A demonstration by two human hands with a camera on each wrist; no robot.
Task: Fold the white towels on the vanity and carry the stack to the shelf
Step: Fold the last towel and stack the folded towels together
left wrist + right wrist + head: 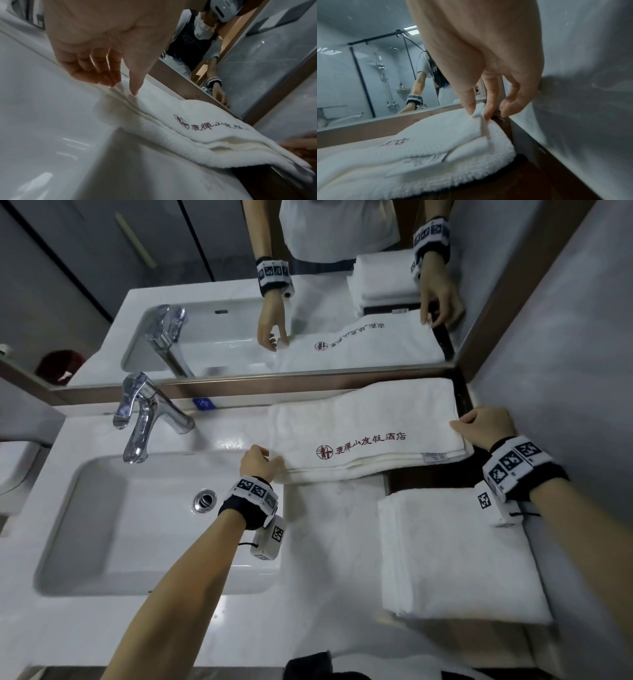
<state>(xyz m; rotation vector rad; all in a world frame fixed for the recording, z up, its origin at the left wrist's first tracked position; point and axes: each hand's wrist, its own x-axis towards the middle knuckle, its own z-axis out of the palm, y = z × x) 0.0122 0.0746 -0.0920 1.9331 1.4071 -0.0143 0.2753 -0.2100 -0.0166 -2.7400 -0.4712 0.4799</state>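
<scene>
- The left hand (pixel 257 461) pinches the towel (pixel 366 426) at its left end, thumb on top and fingers (pixel 102 79) curled under the edge, right at the sink-side corner.
- The right hand (pixel 486 428) pinches the towel's right end between thumb and forefinger, its other fingers loosely curled, close against the side wall (pixel 565 371).
- The towel lies flat, already folded into a long strip, red lettering up, on the vanity (pixel 325 542) right of the sink (pixel 113 525) and just in front of the mirror (pixel 239 302). Its long axis runs left to right, from one hand to the other; each hand is at its own end, so neither is nearer.
- My guess is the next fold brings one end over to the other along that axis.
- Nearer the person than the strip, apart from it, sits a stack (pixel 455 556) of folded white towels.
- The sink holds nothing but its drain (pixel 205 500).
</scene>
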